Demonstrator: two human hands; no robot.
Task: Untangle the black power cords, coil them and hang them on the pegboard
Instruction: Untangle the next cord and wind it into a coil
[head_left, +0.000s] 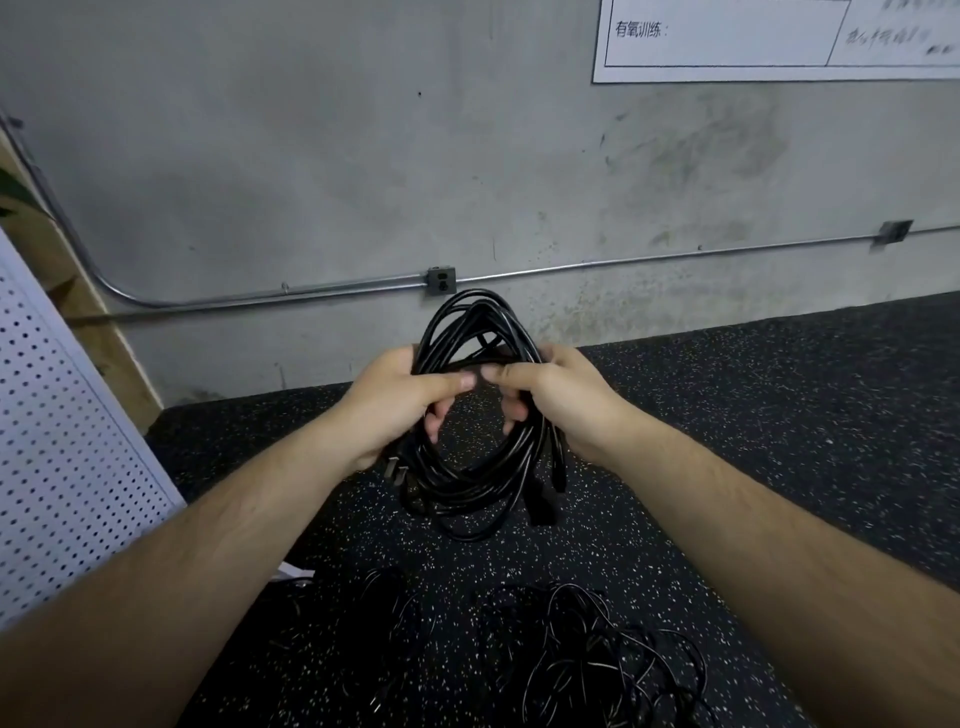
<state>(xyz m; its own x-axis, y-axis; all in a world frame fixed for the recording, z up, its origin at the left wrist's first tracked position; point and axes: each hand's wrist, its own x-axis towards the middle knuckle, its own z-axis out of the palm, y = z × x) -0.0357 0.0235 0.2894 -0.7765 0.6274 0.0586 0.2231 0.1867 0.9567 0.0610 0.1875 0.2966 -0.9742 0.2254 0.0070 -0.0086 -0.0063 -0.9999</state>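
- Gripped from both sides: a coil (470, 486) of black cords, clasped on its left flank by the left hand (395, 400) and on its right flank by the right hand (561, 400), with fingers curled through the ring and thumbs nearly meeting across the middle strands.
- Held upright, long axis running up and down, with the top loop rising above the knuckles and the bottom loop sagging below the wrists.
- Dangling under the left hand, a pronged plug (392, 470); under the right hand, what look like two connector ends (540, 506).
- Well apart to the left of the left hand: the white pegboard (62, 441), its right edge turned toward the coil. No hooks to be made out on it.
- Judged nearer the pegboard: the left hand, so probably a leftward carry, coil kept upright for hanging by the top loop.
- Spread on the floor (779, 415) below both hands, toward the body: loose cords (587, 644), tangled and not yet coiled.
- Between left hand and pegboard, only speckled floor, open for the swing. Beyond the hands, a grey wall (311, 156) with an outlet box (441, 280) just past the top loop.
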